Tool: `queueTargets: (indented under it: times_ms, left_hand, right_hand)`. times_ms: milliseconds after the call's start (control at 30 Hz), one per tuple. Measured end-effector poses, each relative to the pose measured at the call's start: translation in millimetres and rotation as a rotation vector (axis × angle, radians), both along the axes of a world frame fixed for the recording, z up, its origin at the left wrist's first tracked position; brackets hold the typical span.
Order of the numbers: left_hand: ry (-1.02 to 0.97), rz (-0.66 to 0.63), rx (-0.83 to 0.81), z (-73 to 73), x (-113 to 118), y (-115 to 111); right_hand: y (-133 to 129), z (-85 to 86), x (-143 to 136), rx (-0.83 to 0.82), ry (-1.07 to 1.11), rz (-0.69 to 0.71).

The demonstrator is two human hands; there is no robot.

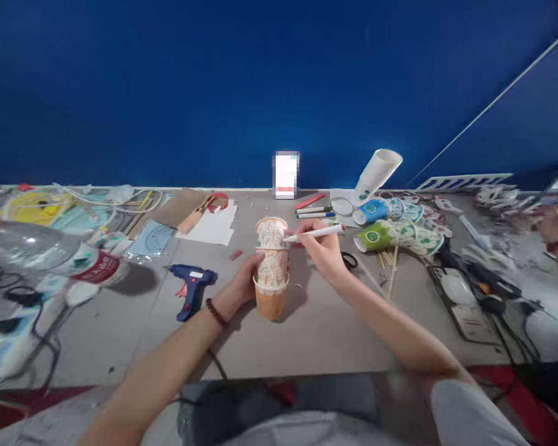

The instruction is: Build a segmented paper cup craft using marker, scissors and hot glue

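In from the desk's front edge, your left hand is clasping joined cups, seemingly steadying them; right hand is pinching a marker.

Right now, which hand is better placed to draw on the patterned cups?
Probably the right hand: it holds the white marker, aimed at the patterned cups, while the left hand supports them.

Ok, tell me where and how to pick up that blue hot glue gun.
Probably best by the handle, coming from the person's side. The blue hot glue gun appears to lie on its side, handle angled toward the person, while the nozzle points left, away from that grip. Avoid squeezing the orange-red trigger.
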State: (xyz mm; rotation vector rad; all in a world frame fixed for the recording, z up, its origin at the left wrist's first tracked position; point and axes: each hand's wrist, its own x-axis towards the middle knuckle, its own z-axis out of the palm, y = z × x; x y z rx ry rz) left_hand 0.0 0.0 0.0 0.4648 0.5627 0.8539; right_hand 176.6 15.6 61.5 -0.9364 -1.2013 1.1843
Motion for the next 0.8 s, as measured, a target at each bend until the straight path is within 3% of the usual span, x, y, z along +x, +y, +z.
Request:
queueTargets:
  times_ms: [300, 800]
  left_hand:
    - [-0.038, -0.011, 0.031, -6.1, -2.1, 1.7]
    - [0.005, 0.002, 0.055, -0.3, -1.1, 0.1]
  right_hand:
    - [-2.4, 7.0, -0.8, -0.038, 0.025, -0.001]
    - [-0.4, 1.2, -0.4, -0.023, 0.003, -0.039]
